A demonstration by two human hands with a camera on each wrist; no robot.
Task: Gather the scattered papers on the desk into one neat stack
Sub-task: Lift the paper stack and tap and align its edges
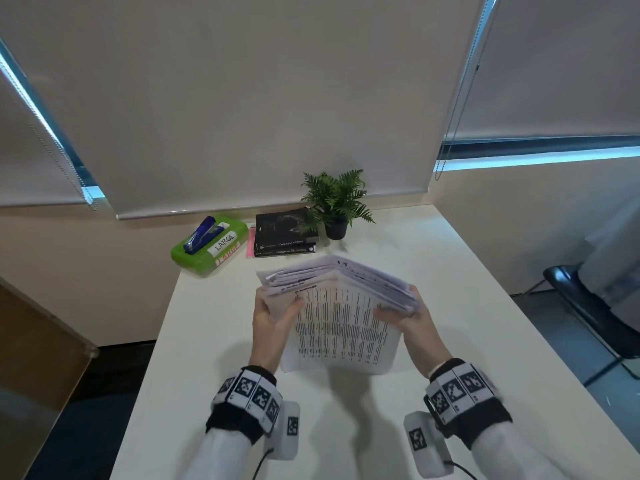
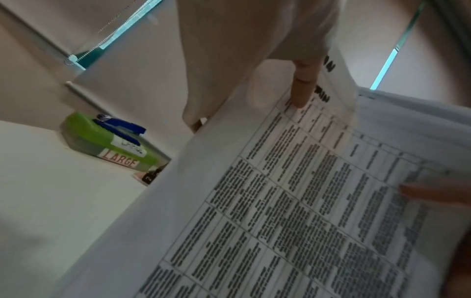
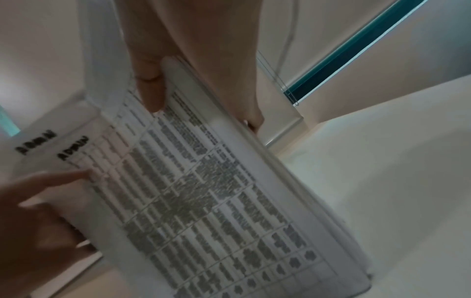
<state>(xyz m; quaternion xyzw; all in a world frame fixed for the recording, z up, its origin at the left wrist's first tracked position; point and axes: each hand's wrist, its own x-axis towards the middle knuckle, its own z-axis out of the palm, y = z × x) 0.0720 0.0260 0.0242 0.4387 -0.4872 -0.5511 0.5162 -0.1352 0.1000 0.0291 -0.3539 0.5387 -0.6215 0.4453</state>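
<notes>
A stack of printed papers (image 1: 339,323) is held on edge over the white desk (image 1: 433,271), its bottom edge near the desk top and its upper edges fanned unevenly. My left hand (image 1: 273,315) grips the stack's left side, thumb on the front sheet. My right hand (image 1: 403,311) grips the right side the same way. In the left wrist view the papers (image 2: 293,211) show a printed table, with the left thumb (image 2: 304,80) pressed on top. The right wrist view has the papers (image 3: 203,191) with the right thumb (image 3: 150,84) on the front and the left hand (image 3: 38,205) at the far side.
At the back of the desk sit a green box (image 1: 207,249) labelled LARGE with a blue stapler (image 1: 202,233) on it, two dark books (image 1: 285,233) over a pink sheet, and a small potted fern (image 1: 337,202). A black chair (image 1: 588,306) stands right of the desk.
</notes>
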